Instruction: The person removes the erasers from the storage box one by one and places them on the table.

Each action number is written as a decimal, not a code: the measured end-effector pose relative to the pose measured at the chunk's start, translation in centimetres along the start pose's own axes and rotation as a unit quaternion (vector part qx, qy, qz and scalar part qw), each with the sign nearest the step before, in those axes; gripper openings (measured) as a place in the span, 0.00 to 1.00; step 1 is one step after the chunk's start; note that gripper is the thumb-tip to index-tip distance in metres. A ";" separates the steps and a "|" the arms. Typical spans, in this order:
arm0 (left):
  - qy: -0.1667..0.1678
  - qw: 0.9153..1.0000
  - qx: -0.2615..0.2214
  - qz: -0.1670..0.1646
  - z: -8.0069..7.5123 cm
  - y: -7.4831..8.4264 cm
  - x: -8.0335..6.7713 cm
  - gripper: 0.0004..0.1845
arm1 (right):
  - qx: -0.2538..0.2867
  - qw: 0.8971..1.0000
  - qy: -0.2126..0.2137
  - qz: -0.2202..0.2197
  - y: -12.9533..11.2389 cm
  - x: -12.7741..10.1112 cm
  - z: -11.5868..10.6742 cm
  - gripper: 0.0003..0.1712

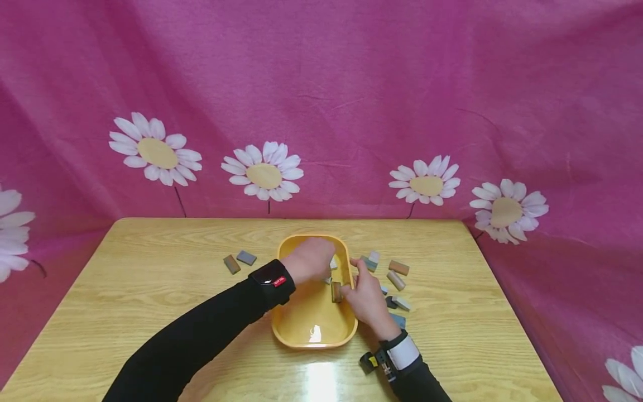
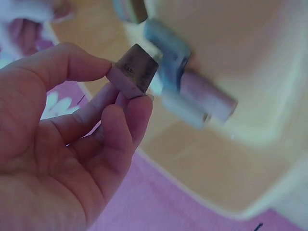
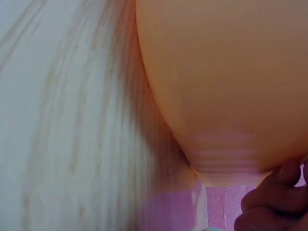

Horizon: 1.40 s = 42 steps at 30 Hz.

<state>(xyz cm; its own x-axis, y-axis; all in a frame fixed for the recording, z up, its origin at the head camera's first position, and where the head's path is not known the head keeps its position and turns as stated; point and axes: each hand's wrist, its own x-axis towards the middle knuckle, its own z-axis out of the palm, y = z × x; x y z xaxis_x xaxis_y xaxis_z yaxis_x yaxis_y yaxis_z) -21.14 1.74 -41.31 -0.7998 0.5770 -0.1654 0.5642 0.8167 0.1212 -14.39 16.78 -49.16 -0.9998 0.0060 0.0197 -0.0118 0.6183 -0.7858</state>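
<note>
Over the yellow plastic basin (image 1: 303, 326) reaches my left hand (image 1: 312, 260). In the left wrist view its thumb and fingers pinch a small brownish-grey toy block (image 2: 134, 70) with slanted sides. Below that block, inside the basin, lie a curved blue-grey block (image 2: 168, 45), a pinkish block (image 2: 208, 94) and a pale rounded block (image 2: 184, 109). My right hand (image 1: 369, 298) grips the basin's right rim, thumb on the inner side and fingers outside. A brown block (image 1: 336, 292) is in the basin beside that thumb. In the right wrist view, curled fingers (image 3: 274, 199) show at the rim.
A brown block (image 1: 231, 264) and a grey-blue block (image 1: 246, 257) lie left of the basin on the wooden table (image 1: 166, 279). Several more blocks, among them a brown one (image 1: 399, 267) and a tan cylinder (image 1: 396, 280), are scattered right of it. A pink flowered cloth (image 1: 341, 111) hangs behind.
</note>
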 end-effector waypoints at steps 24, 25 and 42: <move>0.097 0.981 -0.124 -0.116 0.4 -10.8 -8.2 0.05 | -0.002 1.000 0.003 0.002 0.3 0.2 0.1 0.35; 0.096 0.980 -0.128 -0.119 0.8 -11.0 -8.4 0.05 | 0.001 1.000 0.002 0.002 0.3 0.2 0.1 0.35; 0.073 0.982 -0.145 -0.101 4.5 -13.2 -10.6 0.13 | 0.004 1.000 -0.001 -0.004 0.0 0.0 0.0 0.35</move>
<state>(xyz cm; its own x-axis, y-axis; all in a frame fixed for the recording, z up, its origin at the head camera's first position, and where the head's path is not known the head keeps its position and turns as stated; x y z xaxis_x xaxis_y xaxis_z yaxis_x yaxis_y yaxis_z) -19.16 -15.13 -45.51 -0.9221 0.3794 -0.0763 0.3255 0.8669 0.3775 -14.37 16.75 -49.16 -0.9997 -0.0003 0.0246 -0.0196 0.6122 -0.7905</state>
